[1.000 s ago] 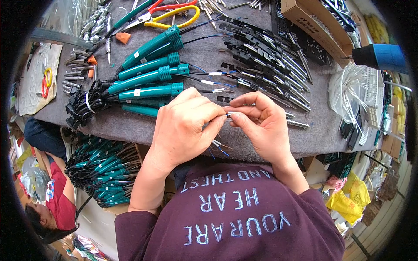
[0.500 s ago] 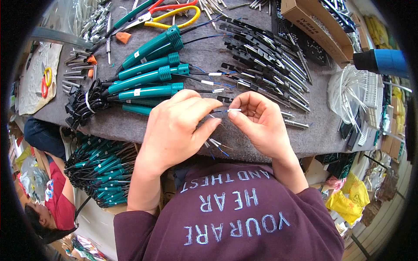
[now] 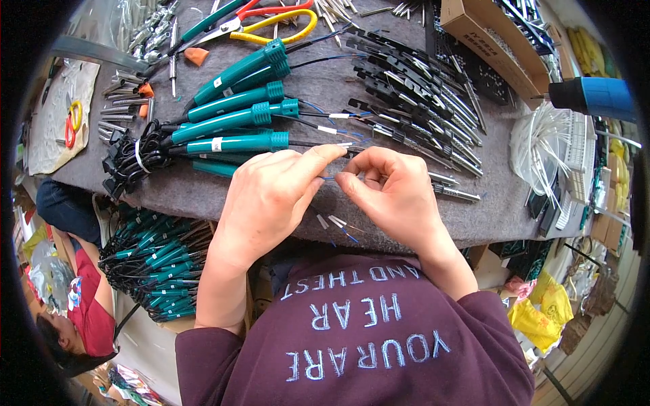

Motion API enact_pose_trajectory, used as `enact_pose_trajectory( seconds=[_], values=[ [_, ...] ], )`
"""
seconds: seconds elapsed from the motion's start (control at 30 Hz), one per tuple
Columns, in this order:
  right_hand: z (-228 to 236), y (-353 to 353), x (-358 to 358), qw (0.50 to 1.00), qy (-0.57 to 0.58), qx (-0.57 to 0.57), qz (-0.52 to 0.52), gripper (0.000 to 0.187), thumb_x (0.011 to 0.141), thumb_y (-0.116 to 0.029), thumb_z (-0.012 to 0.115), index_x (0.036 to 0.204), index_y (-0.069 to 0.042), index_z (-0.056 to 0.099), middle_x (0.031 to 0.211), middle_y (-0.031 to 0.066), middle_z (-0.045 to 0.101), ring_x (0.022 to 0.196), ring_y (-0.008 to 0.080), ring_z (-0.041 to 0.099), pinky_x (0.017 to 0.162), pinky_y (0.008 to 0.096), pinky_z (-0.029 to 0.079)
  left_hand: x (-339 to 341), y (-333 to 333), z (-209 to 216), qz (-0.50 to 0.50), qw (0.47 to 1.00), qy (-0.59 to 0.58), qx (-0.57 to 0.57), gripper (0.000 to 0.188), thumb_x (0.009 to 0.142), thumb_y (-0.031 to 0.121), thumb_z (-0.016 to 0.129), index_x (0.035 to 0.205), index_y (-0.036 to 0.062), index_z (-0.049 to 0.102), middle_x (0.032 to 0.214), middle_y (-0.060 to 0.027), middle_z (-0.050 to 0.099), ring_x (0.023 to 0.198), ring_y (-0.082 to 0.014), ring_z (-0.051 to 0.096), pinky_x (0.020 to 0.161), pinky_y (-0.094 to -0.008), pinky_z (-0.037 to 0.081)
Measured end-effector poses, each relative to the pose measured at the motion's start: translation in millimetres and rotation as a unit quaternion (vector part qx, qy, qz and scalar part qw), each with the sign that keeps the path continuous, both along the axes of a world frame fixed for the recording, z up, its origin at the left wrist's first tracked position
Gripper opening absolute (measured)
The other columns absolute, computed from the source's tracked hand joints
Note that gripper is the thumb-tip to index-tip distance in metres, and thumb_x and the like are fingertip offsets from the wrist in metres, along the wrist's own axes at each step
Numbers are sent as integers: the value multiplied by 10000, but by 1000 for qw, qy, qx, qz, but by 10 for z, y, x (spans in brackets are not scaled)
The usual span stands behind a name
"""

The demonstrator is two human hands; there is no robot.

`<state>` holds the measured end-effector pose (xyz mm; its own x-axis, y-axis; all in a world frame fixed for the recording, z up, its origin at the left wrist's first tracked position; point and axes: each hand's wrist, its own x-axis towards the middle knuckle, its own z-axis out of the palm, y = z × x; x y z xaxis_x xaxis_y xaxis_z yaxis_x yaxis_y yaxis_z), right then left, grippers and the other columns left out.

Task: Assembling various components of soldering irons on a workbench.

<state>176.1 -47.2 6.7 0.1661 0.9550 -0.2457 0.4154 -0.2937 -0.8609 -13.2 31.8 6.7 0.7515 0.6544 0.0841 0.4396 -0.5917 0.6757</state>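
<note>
Over the front part of the grey-covered bench, my left hand (image 3: 274, 196) is closed in a pinch on a thin blue wire (image 3: 329, 178). Close beside it, my right hand (image 3: 396, 196) also pinches the wire, its thumb and forefinger pressed together; the wire's end is hidden in the fingers. Teal soldering iron handles (image 3: 237, 143) lie just beyond my left hand, their black cords bundled at the left. To the right of them rest several metal heating rods on black brackets (image 3: 406, 88). Loose wire ends with white sleeves (image 3: 336, 220) hang below my hands.
Scissors with red and yellow handles (image 3: 277, 26) lie at the back. A blue heat gun (image 3: 596, 98) juts in from the right, near a cardboard box (image 3: 494, 44) and white tubing (image 3: 542, 152). More teal handles (image 3: 159, 264) are piled lower left, near another person (image 3: 91, 298).
My right hand has moved left, closer to my left hand. The white sleeve that showed at its fingertips is now out of sight.
</note>
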Motion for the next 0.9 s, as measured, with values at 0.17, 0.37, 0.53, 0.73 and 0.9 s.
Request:
enact_pose_trajectory(
  seconds=[0.17, 0.37, 0.53, 0.73, 0.9],
  values=[
    [-37, 46, 7, 998, -22, 34, 42, 154, 850, -113, 792, 831, 22, 722, 582, -25, 541, 569, 8, 442, 502, 228, 369, 0, 4, 2, -2, 1000, -19, 0, 448, 795, -26, 711, 1228, 81, 667, 974, -117, 727, 860, -287, 712, 755, -387, 556],
    [13, 64, 162, 998, 14, -17, 61, 170, 822, -167, 793, 880, -11, 759, 568, 30, 561, 526, 63, 469, 501, 262, 401, -35, 10, -2, 11, 999, -24, -28, 445, 807, -23, 713, 1236, 84, 665, 986, -121, 727, 851, -282, 721, 757, -380, 562],
    [-46, 62, 127, 999, 19, 13, 48, 161, 821, -169, 785, 884, -22, 760, 565, 32, 557, 524, 64, 484, 498, 263, 399, -33, 13, -17, 6, 999, -25, -19, 449, 812, -20, 714, 1245, 86, 659, 987, -121, 730, 844, -283, 722, 747, -378, 562],
    [15, 118, 57, 995, -35, 38, 83, 181, 810, -211, 787, 859, -39, 757, 594, 69, 602, 496, 147, 539, 499, 297, 426, -61, -20, -25, 10, 999, -19, -27, 416, 804, -23, 717, 1207, 71, 676, 1019, -130, 731, 899, -297, 721, 786, -386, 565],
    [7, 126, 6, 974, -158, 157, 38, 125, 798, -119, 807, 887, -40, 767, 636, 30, 631, 515, 105, 521, 483, 272, 387, -192, -36, 85, 39, 996, -85, 18, 371, 758, -35, 762, 1118, 43, 719, 1052, -137, 737, 990, -305, 713, 868, -382, 560]
  ],
)
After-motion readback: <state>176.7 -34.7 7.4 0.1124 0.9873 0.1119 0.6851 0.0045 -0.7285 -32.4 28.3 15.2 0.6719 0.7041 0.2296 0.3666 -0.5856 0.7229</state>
